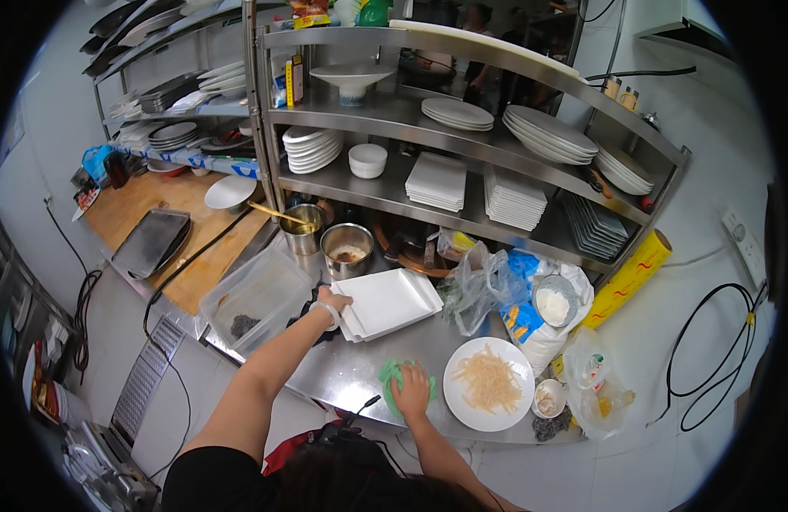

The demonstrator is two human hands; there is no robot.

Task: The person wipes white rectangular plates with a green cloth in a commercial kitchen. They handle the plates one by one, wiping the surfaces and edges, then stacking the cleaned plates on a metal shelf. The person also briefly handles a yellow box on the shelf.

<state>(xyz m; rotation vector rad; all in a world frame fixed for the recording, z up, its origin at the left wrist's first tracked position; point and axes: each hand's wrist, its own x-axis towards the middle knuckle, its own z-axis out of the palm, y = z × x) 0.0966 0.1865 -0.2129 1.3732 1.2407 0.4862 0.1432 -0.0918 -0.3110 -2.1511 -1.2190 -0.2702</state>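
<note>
My left hand (333, 301) grips the left edge of a stack of white rectangular trays (387, 303) on the stainless steel counter (330, 374). A bracelet circles that wrist. My right hand (412, 387) presses on a crumpled green cloth (389, 377) near the counter's front edge. Just right of it sits a round white plate (455, 406) with pale shredded strips (488, 381) on it. Dark cloth lies partly under my left hand. Left of the trays stands a clear plastic bin (272, 275) with a dark grey scouring pad (244, 325) inside.
Two steel pots (346, 249) stand behind the trays. Plastic bags (483, 288), a speckled bowl of white powder (554, 304) and a small white bowl (549, 398) are at the right. Steel shelves (381, 128) with dishes rise behind. A wooden worktop (224, 246) holds black trays (152, 242).
</note>
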